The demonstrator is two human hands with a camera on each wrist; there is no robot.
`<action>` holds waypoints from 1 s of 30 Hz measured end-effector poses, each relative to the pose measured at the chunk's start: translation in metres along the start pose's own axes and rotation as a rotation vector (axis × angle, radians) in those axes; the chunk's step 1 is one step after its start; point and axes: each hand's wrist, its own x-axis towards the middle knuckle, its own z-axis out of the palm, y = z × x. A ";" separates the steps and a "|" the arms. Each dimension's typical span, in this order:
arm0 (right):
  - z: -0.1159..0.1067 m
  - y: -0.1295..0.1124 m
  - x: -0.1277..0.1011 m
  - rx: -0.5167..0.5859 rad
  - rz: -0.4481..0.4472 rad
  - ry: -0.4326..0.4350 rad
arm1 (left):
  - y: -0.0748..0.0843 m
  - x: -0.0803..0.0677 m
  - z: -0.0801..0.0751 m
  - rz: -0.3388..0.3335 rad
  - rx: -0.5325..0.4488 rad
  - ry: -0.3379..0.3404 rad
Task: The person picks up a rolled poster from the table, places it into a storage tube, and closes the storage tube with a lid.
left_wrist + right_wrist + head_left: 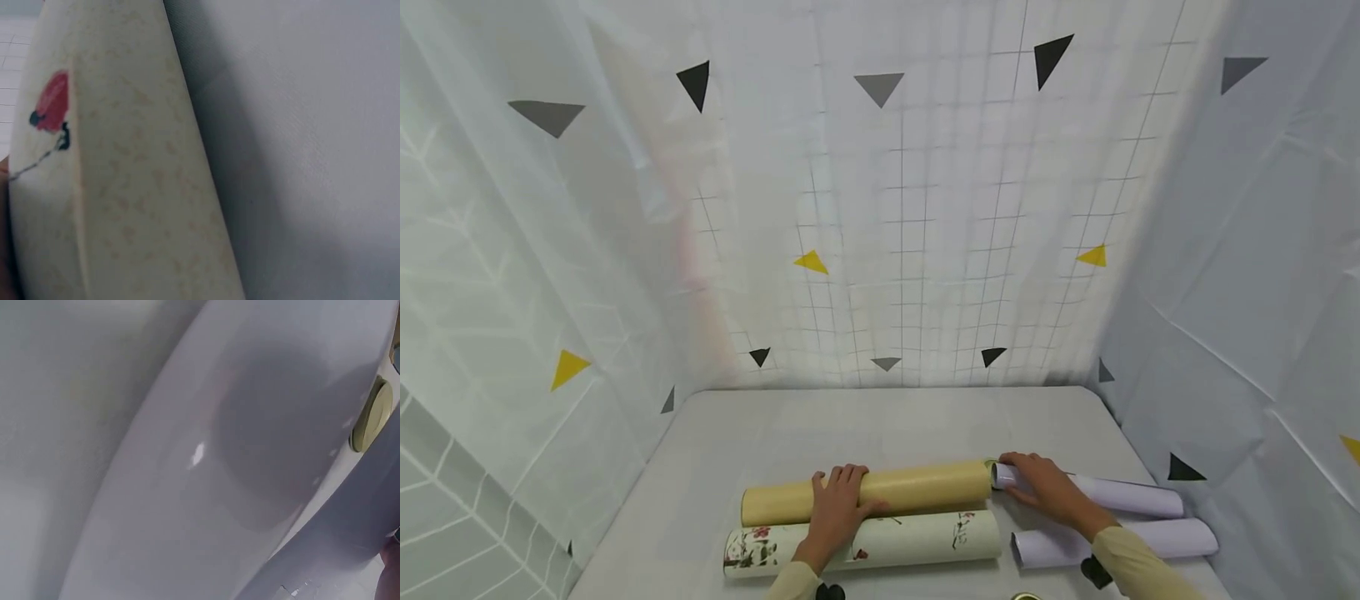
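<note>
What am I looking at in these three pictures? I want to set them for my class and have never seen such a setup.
No machine here: a person works with two bare hands and wears three cameras. The wide picture comes from the head, looking down at a grey table walled in by white sheets. The two close-ups come from the wrists, so near that things look blurred.

On the table lie four rolls. The left hand rests over the plain yellow cardboard tube, fingers curled on it. In front of it lies a cream tube printed with flowers, which fills the left wrist picture. The right hand grips the end of a rolled white paper sheet, right at the yellow tube's end. A second white paper roll lies nearer.
</note>
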 end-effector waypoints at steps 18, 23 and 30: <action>0.013 -0.014 0.006 -0.029 -0.086 0.067 | 0.004 -0.003 -0.003 0.017 0.041 0.061; 0.013 -0.018 0.011 0.021 -0.061 0.057 | 0.004 -0.002 -0.002 0.007 0.024 0.060; 0.016 -0.020 0.018 0.055 -0.009 0.025 | 0.003 -0.001 -0.002 0.027 0.015 0.099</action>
